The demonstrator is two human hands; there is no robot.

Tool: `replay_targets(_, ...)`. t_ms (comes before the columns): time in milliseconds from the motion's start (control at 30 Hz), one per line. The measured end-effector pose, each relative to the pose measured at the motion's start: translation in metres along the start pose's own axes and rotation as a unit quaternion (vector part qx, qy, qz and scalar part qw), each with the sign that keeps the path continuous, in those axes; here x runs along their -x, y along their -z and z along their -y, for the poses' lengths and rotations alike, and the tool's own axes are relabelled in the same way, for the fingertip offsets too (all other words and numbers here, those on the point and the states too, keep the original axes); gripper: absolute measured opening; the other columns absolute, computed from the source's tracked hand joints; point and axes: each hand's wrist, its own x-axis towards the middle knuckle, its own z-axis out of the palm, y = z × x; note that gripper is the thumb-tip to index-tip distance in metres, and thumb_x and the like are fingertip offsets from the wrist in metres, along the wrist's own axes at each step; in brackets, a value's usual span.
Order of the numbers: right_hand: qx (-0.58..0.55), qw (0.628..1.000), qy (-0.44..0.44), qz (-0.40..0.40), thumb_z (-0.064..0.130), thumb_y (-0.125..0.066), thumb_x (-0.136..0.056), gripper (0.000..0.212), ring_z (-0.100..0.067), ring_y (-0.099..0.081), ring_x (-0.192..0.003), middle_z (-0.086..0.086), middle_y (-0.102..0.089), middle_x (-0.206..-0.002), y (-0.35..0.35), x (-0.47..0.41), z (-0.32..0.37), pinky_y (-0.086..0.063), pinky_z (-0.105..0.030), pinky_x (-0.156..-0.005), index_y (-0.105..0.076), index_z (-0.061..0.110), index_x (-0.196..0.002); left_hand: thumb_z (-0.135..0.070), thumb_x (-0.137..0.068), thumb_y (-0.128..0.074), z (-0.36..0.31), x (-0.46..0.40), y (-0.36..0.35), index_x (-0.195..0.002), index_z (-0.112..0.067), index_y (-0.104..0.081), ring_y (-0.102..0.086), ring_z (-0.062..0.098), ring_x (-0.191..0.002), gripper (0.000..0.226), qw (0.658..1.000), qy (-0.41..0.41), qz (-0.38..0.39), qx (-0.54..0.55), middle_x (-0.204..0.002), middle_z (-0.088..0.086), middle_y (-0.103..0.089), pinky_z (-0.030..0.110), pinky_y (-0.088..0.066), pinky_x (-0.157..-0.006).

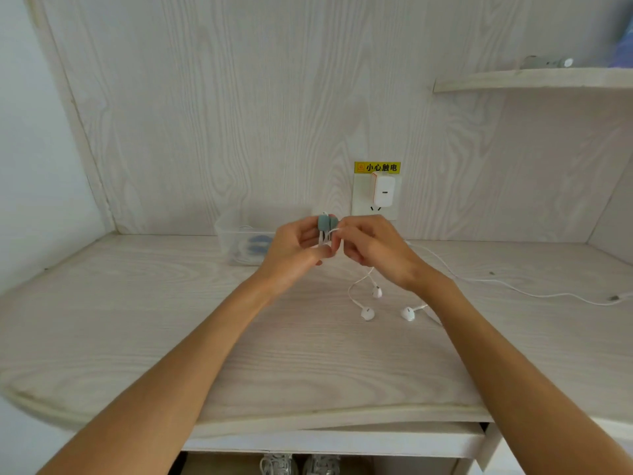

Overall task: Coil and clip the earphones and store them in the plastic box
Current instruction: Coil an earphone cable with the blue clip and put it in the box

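My left hand [297, 248] holds a coil of white earphone cable with a grey-green clip [324, 222] on its top, above the desk. My right hand [371, 246] pinches the same cable right beside the clip. Two earbuds [367, 314] of these earphones hang down from my hands and rest on the desk. A clear plastic box [228, 223] stands at the back left of my hands, with a coiled white cable and a blue clip inside.
A second white earphone set lies on the desk [137, 303], with one earbud [408, 313] near my right wrist and its cable [534, 294] running right. A white charger [383, 190] sits in the wall socket behind. A shelf [534, 80] is upper right.
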Motion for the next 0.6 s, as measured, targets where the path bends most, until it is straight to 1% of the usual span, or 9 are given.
replay_targets(33,-0.026,1.000,0.000,-0.008,0.008,-0.047,-0.093,0.030,-0.006,-0.034,-0.045,0.004,-0.043,-0.049,0.003,0.000,0.000,-0.029,-0.015,-0.046,-0.061,0.004,-0.067,-0.005,-0.086,-0.065,0.001,0.001,-0.002,-0.110,-0.026,-0.064,-0.067,-0.001,-0.086,0.032,1.000,-0.004,0.016,-0.004,-0.096,-0.009,-0.073,0.014,-0.050,-0.065)
replay_targets(100,-0.039,0.999,0.000,-0.025,0.005,-0.046,-0.092,0.032,-0.002,-0.035,-0.043,0.010,-0.044,-0.045,0.009,-0.002,-0.002,-0.029,-0.013,-0.045,-0.058,0.005,-0.063,-0.011,-0.090,-0.062,0.001,0.002,-0.003,-0.111,-0.022,-0.065,-0.066,0.003,-0.091,0.024,0.999,-0.001,0.038,-0.002,-0.101,-0.002,-0.073,0.016,-0.051,-0.066)
replay_targets(167,-0.033,0.999,-0.004,-0.042,0.005,-0.047,-0.092,0.033,-0.001,-0.040,-0.042,0.013,-0.047,-0.043,0.011,-0.003,-0.006,-0.030,-0.010,-0.047,-0.056,0.009,-0.061,-0.011,-0.093,-0.058,0.000,0.002,-0.002,-0.117,-0.017,-0.064,-0.065,0.001,-0.098,0.026,0.998,0.008,0.064,-0.002,-0.107,-0.001,-0.072,0.015,-0.051,-0.068)
replay_targets(267,0.003,0.997,0.009,-0.075,0.016,-0.057,-0.092,0.028,0.004,-0.050,-0.051,0.016,-0.055,-0.051,0.015,-0.005,-0.014,-0.037,-0.008,-0.057,-0.059,0.013,-0.064,-0.011,-0.093,-0.057,-0.001,0.005,-0.002,-0.123,-0.015,-0.061,-0.064,0.000,-0.105,0.031,0.992,0.028,0.124,-0.013,-0.114,-0.005,-0.070,0.014,-0.051,-0.068)
replay_targets(333,0.023,0.996,0.017,-0.088,0.025,-0.064,-0.088,0.025,0.002,-0.052,-0.059,0.009,-0.059,-0.061,0.019,-0.005,-0.018,-0.039,-0.008,-0.066,-0.064,0.011,-0.068,-0.010,-0.092,-0.059,-0.001,0.007,-0.003,-0.125,-0.015,-0.060,-0.064,0.002,-0.106,0.033,0.988,0.041,0.150,-0.014,-0.114,-0.005,-0.070,0.013,-0.050,-0.068)
replay_targets(367,0.017,0.996,0.015,-0.089,0.027,-0.066,-0.087,0.026,0.001,-0.053,-0.062,0.006,-0.061,-0.063,0.021,-0.005,-0.020,-0.040,-0.008,-0.068,-0.065,0.010,-0.068,-0.010,-0.092,-0.060,-0.002,0.007,-0.003,-0.125,-0.016,-0.059,-0.065,0.002,-0.105,0.034,0.987,0.046,0.156,-0.012,-0.114,-0.005,-0.070,0.013,-0.050,-0.067)
replay_targets(433,-0.002,0.996,0.004,-0.092,0.029,-0.066,-0.087,0.028,0.002,-0.054,-0.060,0.007,-0.060,-0.060,0.023,-0.005,-0.022,-0.041,-0.007,-0.067,-0.065,0.012,-0.065,-0.010,-0.090,-0.062,-0.003,0.007,-0.003,-0.126,-0.017,-0.059,-0.065,0.003,-0.105,0.037,0.986,0.052,0.159,-0.004,-0.113,-0.005,-0.071,0.012,-0.049,-0.066)
replay_targets(600,-0.008,0.996,-0.019,-0.092,0.031,-0.061,-0.090,0.033,0.003,-0.044,-0.047,0.015,-0.051,-0.050,0.021,-0.006,-0.023,-0.037,-0.006,-0.055,-0.059,0.013,-0.063,-0.010,-0.085,-0.067,-0.007,0.008,-0.002,-0.118,-0.021,-0.064,-0.066,0.004,-0.103,0.035,0.986,0.059,0.155,0.022,-0.108,-0.007,-0.072,0.013,-0.050,-0.068)
